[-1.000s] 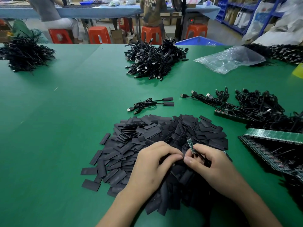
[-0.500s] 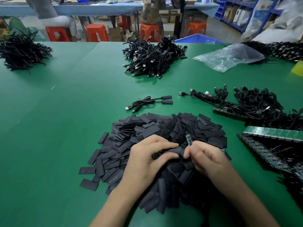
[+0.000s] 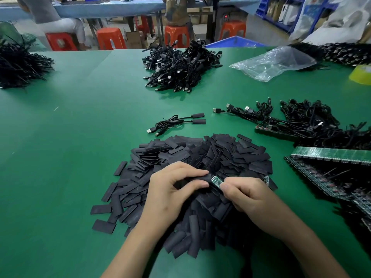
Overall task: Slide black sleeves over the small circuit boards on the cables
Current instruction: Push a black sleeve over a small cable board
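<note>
A wide green table (image 3: 70,137) fills the workshop foreground. Beyond its far edge stands a long blue table (image 3: 112,9), with orange stools (image 3: 111,38) on a grey floor (image 3: 263,33) between the two. A cardboard box (image 3: 133,40) sits among the stools. Beyond the green table's far right corner are blue shelves (image 3: 281,15) and a blue bin (image 3: 234,42).

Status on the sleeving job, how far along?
Done: two sleeved cables lie beyond the sleeve pile. In hand: the left hand pinches a black sleeve, and the right hand holds a circuit board at its mouth, most of the board bare. Left: the cable tangle at right, and a large stock of sleeves.
</note>
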{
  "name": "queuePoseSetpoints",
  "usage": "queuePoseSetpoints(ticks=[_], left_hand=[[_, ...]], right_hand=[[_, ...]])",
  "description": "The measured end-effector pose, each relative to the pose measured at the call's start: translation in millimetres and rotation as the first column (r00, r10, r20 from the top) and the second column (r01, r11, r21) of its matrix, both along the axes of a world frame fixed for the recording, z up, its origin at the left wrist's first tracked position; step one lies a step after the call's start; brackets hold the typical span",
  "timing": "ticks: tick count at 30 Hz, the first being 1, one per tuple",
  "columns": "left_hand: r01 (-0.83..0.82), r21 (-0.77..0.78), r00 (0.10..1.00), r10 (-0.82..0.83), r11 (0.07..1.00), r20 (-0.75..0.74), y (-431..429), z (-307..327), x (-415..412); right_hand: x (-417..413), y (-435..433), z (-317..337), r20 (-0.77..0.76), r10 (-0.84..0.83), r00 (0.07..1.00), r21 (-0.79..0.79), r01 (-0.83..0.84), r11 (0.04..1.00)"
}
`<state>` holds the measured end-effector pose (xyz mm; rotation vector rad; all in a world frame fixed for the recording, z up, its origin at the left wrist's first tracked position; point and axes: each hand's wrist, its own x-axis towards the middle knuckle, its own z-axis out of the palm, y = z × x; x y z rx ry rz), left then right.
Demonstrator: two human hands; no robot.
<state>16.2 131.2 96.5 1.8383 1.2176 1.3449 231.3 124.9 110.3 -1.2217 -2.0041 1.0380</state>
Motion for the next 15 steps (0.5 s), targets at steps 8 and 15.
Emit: queuePoseSetpoints(ticks=[8,15], left_hand=[[0.007,0.002,1.000,-0.007,1.000,0.009,-0.8,1.4,-0.2],[0.113,-0.002,0.987,-0.112,0.994,-0.114,-1.1,3.6,-6.5]], right_hand=[[-0.7,-0.3,2.8,-0.032,0.005,0.999,-0.072,-0.007,0.997],[5.4,0.9,3.1,0.063,0.098,0.993,-0.091,-0.092,0.992]])
